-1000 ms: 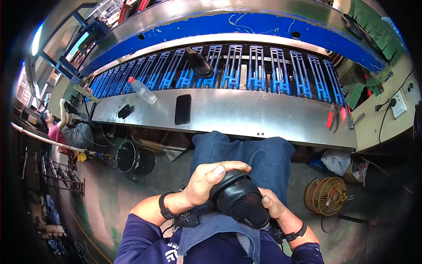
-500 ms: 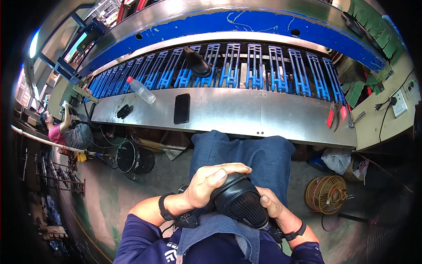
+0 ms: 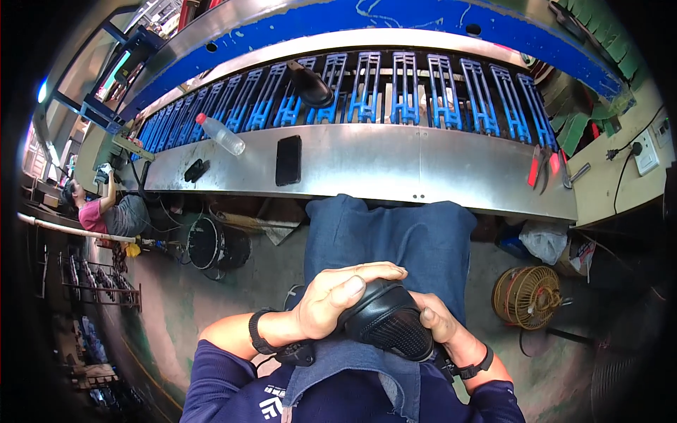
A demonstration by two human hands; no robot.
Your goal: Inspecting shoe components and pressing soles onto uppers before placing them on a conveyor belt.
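Over my lap, a black shoe (image 3: 384, 317) with a perforated panel rests between both palms. My left hand (image 3: 330, 302) curves over its upper left side, fingers stretched across the top and thumb raised. From the other side, my right hand (image 3: 437, 319) presses against the shoe with its thumb up; some of its fingers are hidden. Beyond my knees, another dark shoe (image 3: 310, 86) lies on the blue conveyor racks (image 3: 367, 84).
The metal bench edge (image 3: 367, 166) carries a phone (image 3: 288, 161), a red-capped bottle (image 3: 222, 134), a small black object (image 3: 195, 170) and red-handled pliers (image 3: 541, 169). A round wicker-like fan (image 3: 527, 297) and a black bucket (image 3: 211, 243) stand on the floor. A co-worker (image 3: 106, 208) sits far left.
The bench and conveyor sit slightly higher in the picture, as my view has shifted. Both hands stay on the shoe, which has tilted slightly.
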